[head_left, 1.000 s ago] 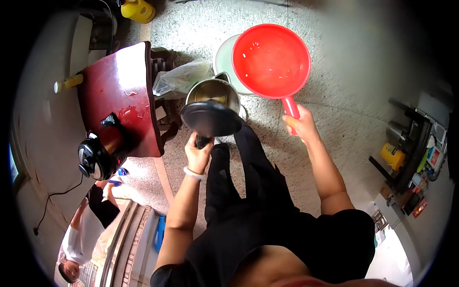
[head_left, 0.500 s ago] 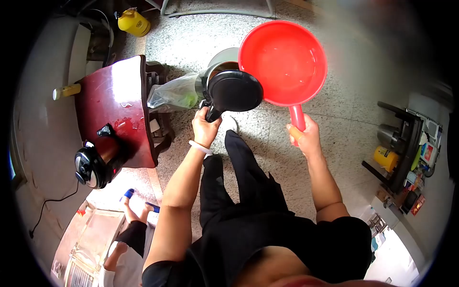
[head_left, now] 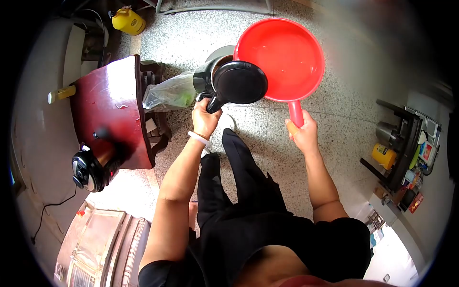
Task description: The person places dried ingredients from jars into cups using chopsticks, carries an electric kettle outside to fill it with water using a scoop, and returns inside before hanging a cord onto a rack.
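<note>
My left hand (head_left: 206, 119) is closed round the handle of a black vessel that looks like a kettle (head_left: 202, 81). Its round black lid (head_left: 240, 82) stands open and overlaps the near left edge of a large red plastic water ladle (head_left: 291, 60). My right hand (head_left: 303, 131) grips the ladle's handle, with the bowl facing up. Bright glints show inside the bowl; I cannot tell how much liquid is there. Behind the vessel, a grey round rim (head_left: 221, 51) shows in part. A clear plastic bag (head_left: 167, 93) with something green in it is just to the left.
A dark red table (head_left: 103, 91) at left bears a black electric cooker (head_left: 88, 167). A yellow jug (head_left: 129, 21) stands at upper left. Shelving (head_left: 406, 153) with a yellow tub (head_left: 384, 155) is at right. A carved wooden piece of furniture (head_left: 95, 244) fills the lower left.
The lid has shifted slightly right and up, overlapping more of the red ladle. Both hands keep their grips. The other person's blue slippers and legs at lower left have mostly gone from view.
</note>
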`<move>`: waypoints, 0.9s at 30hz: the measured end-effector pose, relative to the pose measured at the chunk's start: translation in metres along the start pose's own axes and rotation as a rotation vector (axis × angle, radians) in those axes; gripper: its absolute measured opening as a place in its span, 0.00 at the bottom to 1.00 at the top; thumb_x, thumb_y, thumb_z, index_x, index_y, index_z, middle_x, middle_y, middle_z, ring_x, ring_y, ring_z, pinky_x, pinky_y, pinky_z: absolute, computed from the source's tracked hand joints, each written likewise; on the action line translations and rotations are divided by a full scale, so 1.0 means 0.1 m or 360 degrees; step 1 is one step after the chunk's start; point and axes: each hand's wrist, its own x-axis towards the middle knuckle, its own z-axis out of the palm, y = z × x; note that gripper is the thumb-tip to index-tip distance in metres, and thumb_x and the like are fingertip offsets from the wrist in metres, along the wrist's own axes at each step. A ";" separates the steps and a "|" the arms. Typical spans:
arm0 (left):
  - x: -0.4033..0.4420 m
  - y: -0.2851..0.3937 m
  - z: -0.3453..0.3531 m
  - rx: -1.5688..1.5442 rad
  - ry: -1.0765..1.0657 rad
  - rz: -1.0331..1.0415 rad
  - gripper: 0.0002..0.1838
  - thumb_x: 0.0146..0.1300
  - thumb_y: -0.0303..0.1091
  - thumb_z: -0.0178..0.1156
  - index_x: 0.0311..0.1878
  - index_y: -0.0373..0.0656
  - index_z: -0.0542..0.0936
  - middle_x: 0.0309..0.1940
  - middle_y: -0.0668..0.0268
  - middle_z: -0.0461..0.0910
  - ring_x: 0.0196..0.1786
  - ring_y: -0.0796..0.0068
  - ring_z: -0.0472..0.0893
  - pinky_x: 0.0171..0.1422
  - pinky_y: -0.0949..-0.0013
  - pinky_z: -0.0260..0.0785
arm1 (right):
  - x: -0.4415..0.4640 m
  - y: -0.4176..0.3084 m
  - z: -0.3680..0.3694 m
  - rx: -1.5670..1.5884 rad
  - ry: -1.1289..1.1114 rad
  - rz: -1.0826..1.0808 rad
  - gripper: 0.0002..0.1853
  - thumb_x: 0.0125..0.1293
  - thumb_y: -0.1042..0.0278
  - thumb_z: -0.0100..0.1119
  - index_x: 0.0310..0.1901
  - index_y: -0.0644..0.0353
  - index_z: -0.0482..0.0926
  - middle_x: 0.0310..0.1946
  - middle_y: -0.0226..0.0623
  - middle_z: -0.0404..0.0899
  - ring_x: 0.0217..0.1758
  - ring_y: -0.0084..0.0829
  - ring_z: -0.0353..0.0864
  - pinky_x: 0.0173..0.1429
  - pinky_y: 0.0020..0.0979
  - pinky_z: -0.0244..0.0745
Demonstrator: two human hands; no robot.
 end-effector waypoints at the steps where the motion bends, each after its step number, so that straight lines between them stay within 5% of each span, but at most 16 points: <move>1: 0.01 0.00 0.00 -0.0005 0.0009 0.0000 0.12 0.38 0.30 0.63 0.30 0.39 0.78 0.28 0.53 0.77 0.35 0.54 0.77 0.42 0.62 0.69 | 0.01 0.00 0.01 -0.0004 0.0009 -0.0010 0.09 0.55 0.75 0.60 0.37 0.65 0.71 0.18 0.28 0.71 0.15 0.17 0.68 0.18 0.22 0.63; 6: 0.06 -0.03 0.01 -0.0047 0.0011 -0.0016 0.12 0.37 0.30 0.63 0.30 0.40 0.78 0.28 0.54 0.77 0.35 0.55 0.77 0.43 0.63 0.69 | 0.07 0.01 0.06 0.0045 0.0080 -0.0054 0.09 0.55 0.74 0.60 0.37 0.65 0.71 0.19 0.29 0.71 0.15 0.17 0.69 0.18 0.21 0.63; 9: 0.09 -0.14 0.04 0.0080 0.0016 0.0071 0.17 0.39 0.29 0.67 0.36 0.36 0.77 0.29 0.57 0.79 0.33 0.65 0.79 0.40 0.68 0.70 | 0.13 0.02 0.06 -0.0015 0.0057 -0.0029 0.10 0.54 0.74 0.61 0.38 0.65 0.72 0.20 0.29 0.72 0.18 0.17 0.70 0.21 0.21 0.64; 15: 0.13 -0.38 0.15 -0.0145 -0.0026 -0.0119 0.12 0.43 0.26 0.64 0.34 0.36 0.77 0.23 0.68 0.77 0.27 0.84 0.71 0.33 0.76 0.67 | 0.20 0.17 0.06 -0.0258 0.0137 -0.0136 0.14 0.52 0.72 0.63 0.40 0.64 0.74 0.23 0.32 0.76 0.25 0.21 0.74 0.31 0.25 0.69; 27: 0.05 -0.50 0.14 -0.0365 -0.0097 -0.0305 0.11 0.44 0.24 0.63 0.34 0.35 0.77 0.23 0.71 0.75 0.26 0.84 0.70 0.31 0.77 0.66 | 0.20 0.04 0.14 -0.0594 0.0255 -0.0422 0.15 0.50 0.70 0.64 0.40 0.63 0.74 0.26 0.43 0.78 0.29 0.36 0.80 0.35 0.31 0.72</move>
